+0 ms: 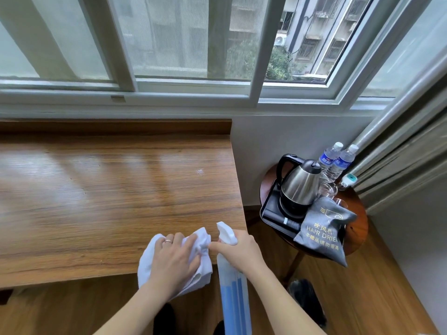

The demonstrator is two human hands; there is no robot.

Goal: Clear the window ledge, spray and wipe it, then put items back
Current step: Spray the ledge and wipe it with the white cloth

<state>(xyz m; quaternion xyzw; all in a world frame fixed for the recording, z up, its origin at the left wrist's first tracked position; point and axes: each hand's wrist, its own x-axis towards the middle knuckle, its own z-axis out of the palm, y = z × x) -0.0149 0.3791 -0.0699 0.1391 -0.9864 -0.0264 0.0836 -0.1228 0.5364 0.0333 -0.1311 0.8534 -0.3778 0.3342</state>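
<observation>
Wood-grain counter point(108, 189) runs beneath a sliding window point(169, 44), its top bare apart from a small pale speck toward its right end. At the counter's near right corner, the left hand point(173, 258) lies flat with loosely spread fingers on a white cloth point(200, 238), pressing it to the wood; a ring sits on one finger. Just right of the cloth, the right hand point(238, 250) is wrapped round the neck of a spray bottle point(233, 293), forefinger reaching toward the cloth, white nozzle aimed at the counter. Right of the counter, a low round side table point(358, 228) carries a black tray point(271, 209) with a steel kettle point(301, 184), two water bottles point(336, 158) and a grey hair-dryer bag point(321, 228).
</observation>
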